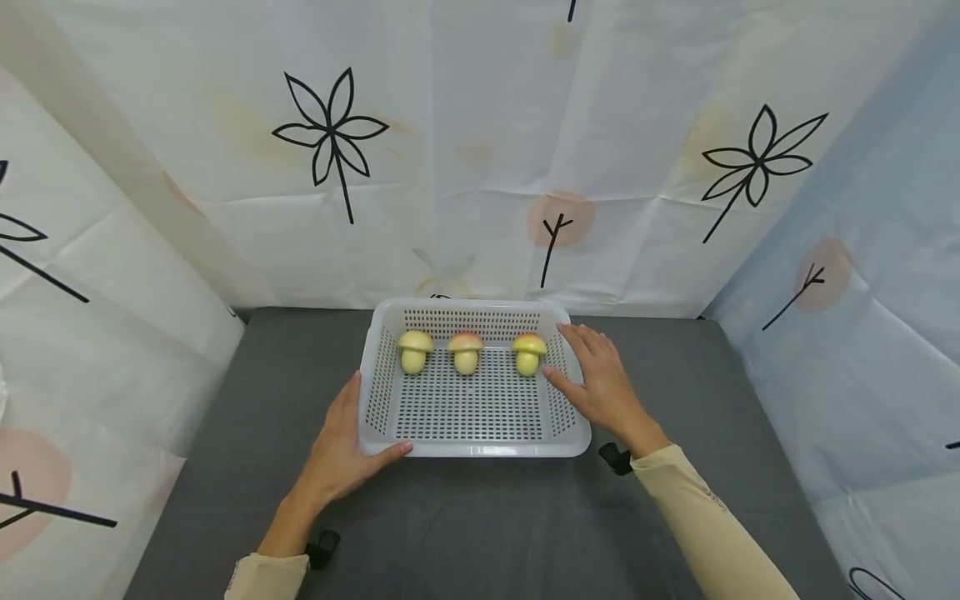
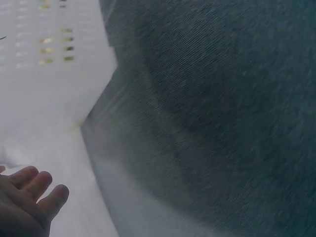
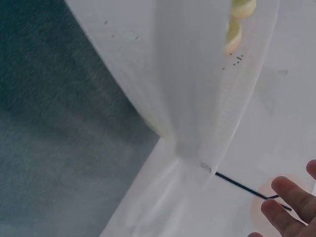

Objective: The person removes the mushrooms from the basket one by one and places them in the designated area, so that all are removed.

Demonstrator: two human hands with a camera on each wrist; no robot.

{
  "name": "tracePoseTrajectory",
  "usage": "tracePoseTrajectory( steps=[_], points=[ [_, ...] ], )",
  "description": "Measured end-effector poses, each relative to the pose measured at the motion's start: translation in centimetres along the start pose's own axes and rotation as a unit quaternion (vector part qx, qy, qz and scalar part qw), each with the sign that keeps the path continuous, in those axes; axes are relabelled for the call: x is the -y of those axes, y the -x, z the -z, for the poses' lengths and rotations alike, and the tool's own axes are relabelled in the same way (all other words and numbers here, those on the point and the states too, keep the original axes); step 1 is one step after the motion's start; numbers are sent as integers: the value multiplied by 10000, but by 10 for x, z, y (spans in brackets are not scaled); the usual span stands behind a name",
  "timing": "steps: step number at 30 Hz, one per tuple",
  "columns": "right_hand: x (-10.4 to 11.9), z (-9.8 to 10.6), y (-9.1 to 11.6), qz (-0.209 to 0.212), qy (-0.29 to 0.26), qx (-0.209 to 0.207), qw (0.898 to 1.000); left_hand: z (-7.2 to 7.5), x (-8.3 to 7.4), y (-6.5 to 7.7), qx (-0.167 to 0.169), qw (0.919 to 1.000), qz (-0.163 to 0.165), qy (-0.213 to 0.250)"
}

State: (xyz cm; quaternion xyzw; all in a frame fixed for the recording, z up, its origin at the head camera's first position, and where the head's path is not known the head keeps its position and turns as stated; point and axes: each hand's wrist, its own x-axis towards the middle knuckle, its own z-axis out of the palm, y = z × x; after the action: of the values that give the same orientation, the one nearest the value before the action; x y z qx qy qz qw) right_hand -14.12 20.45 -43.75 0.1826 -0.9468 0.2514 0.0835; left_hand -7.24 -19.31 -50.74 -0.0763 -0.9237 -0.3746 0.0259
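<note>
A white perforated plastic basket (image 1: 480,449) sits on the dark grey table, toward the back. Inside, lined up along its rear half, are three toy mushrooms: one pale yellow-green (image 1: 414,352), one with a pinkish cap (image 1: 465,353) and one with a yellow cap tinged red (image 1: 528,353). My left hand (image 1: 341,454) is at the basket's left front corner, fingers along the outer side and thumb by the front rim. Over the right rim, my right hand (image 1: 596,379) has its fingers extended, thumb toward the yellow mushroom. Straight, spread fingers show in both wrist views.
A white cloth (image 1: 480,150) printed with flowers stands close behind the basket, and similar cloths rise at left and right. Grey table surface (image 1: 480,525) extends in front of the basket and to its sides. Dark straps (image 1: 322,548) are on both wrists.
</note>
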Motion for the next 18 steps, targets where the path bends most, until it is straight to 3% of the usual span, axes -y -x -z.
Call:
tracePoseTrajectory(
  steps=[9, 18],
  points=[
    [19, -10, -20, -228, -439, 572, 9971, -8, 5, 1, -10, 9999, 70, -108],
    [30, -27, -49, -413, -1007, 1187, 9869, -11, 5, 1, -4, 9998, 166, -121]
  ],
)
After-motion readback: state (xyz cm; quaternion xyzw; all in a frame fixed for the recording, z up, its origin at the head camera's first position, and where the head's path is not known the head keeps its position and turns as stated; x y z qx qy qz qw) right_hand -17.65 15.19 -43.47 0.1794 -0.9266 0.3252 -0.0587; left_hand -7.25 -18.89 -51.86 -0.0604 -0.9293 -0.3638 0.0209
